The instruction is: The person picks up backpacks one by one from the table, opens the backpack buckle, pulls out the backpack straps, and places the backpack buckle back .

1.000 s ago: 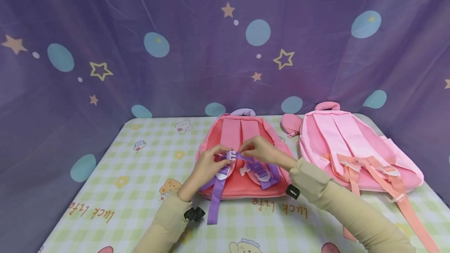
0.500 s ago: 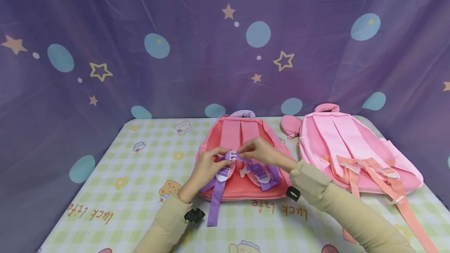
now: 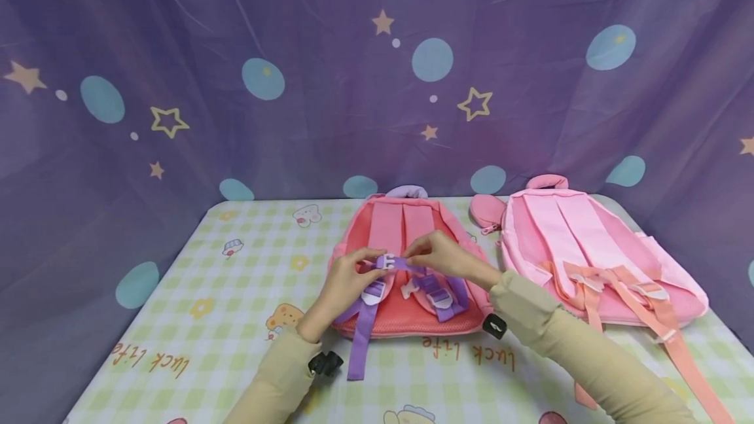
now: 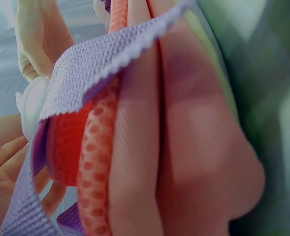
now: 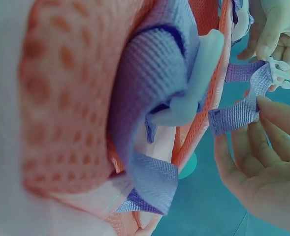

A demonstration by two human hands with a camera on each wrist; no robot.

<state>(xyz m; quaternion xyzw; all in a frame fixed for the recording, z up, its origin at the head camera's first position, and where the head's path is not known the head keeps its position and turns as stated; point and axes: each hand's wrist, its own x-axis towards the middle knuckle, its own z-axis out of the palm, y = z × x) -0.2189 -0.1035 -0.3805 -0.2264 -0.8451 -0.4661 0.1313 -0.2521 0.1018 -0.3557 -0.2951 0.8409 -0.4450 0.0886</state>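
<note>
A coral backpack point(image 3: 391, 322) lies on the table with its straps facing up. Above its middle, my left hand point(image 3: 346, 280) pinches a white pronged buckle point(image 3: 387, 261) on a purple strap. The right hand point(image 3: 440, 255) pinches the loose tail of that purple strap point(image 5: 238, 112) between thumb and fingers, just right of the buckle. In the right wrist view the buckle's prongs point(image 5: 281, 74) point away from the strap and join nothing. Another white buckle piece point(image 3: 409, 289) rests on the backpack below my right hand, beside a purple strap with a white adjuster point(image 3: 440, 298).
A light pink backpack point(image 3: 607, 247) with orange straps point(image 3: 665, 313) lies at the right, a small round pink pouch point(image 3: 487, 210) beside it. The checkered tablecloth point(image 3: 253, 293) shows at left. A purple curtain point(image 3: 330, 116) hangs behind.
My right hand has shifted slightly to the right, and more of the purple strap shows between it and the buckle. The left hand keeps its hold in nearly the same place.
</note>
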